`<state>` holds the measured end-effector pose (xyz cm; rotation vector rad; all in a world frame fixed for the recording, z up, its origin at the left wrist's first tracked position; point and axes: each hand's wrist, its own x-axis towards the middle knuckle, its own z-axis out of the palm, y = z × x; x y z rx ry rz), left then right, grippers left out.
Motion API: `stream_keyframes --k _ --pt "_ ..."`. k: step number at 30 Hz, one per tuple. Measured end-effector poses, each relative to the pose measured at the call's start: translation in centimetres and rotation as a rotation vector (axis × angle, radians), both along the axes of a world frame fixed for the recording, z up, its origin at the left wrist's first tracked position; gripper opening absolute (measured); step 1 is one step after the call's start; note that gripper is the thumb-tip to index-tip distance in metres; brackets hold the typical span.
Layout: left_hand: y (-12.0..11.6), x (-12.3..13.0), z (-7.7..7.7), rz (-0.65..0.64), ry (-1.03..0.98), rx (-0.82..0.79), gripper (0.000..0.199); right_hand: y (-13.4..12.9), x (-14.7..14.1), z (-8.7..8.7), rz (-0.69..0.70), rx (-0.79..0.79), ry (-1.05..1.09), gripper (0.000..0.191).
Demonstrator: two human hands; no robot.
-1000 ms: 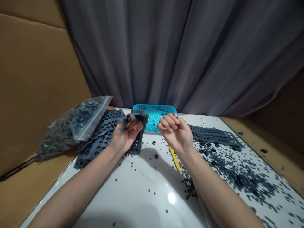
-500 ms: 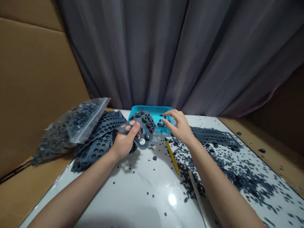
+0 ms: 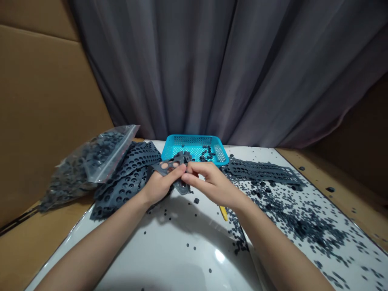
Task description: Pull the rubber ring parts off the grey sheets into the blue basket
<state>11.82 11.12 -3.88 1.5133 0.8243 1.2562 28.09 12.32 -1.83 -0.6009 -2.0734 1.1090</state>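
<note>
My left hand grips a dark grey rubber sheet with round holes, its thumb on top. Raised round rubber parts stand at the sheet's far end, partly covered by my fingers. My right hand is closed in a pinch at the sheet's right side, its fingertips meeting my left thumb; what they pinch is hidden. Just behind the sheet is a blue plastic basket with small dark pieces inside. Below my right hand, the end of a yellow tool shows; the hand covers the rest.
More holed rubber sheets are piled at left beside a clear zip bag full of dark pieces. At right lie a flat holed sheet and many tiny dark bits scattered over the white tabletop. A grey curtain hangs behind.
My right hand has come from over the basket, fingers apart, back left and down to the sheet, where it now pinches. The held sheet has tilted and shifted slightly left.
</note>
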Motion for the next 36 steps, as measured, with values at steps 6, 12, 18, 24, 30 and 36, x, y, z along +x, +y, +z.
stream_keyframes --k 6,12,18,24,30,36 --pt "-0.5 1.2 0.6 -0.007 -0.514 -0.34 0.035 0.5 -1.6 -2.2 0.123 -0.504 0.574 0.038" --pt "-0.1 0.8 0.4 -0.049 -0.685 -0.333 0.032 1.1 -1.3 -1.3 0.087 -0.594 0.853 0.04" --pt "0.3 0.0 0.0 0.037 -0.343 -0.164 0.035 4.6 2.0 -0.8 -0.317 -0.132 0.597 0.033" --pt "0.5 -1.2 -1.5 0.055 0.122 -0.046 0.038 9.0 5.5 -5.6 -0.7 0.157 -0.016 0.021" --pt "0.5 -1.0 -0.5 0.037 0.665 0.281 0.028 7.1 5.0 -2.3 -0.525 0.114 -0.052 0.025" --pt "-1.0 -0.7 -0.6 -0.234 0.91 0.511 0.026 1.9 3.4 -2.1 -0.017 -0.426 0.041 0.024"
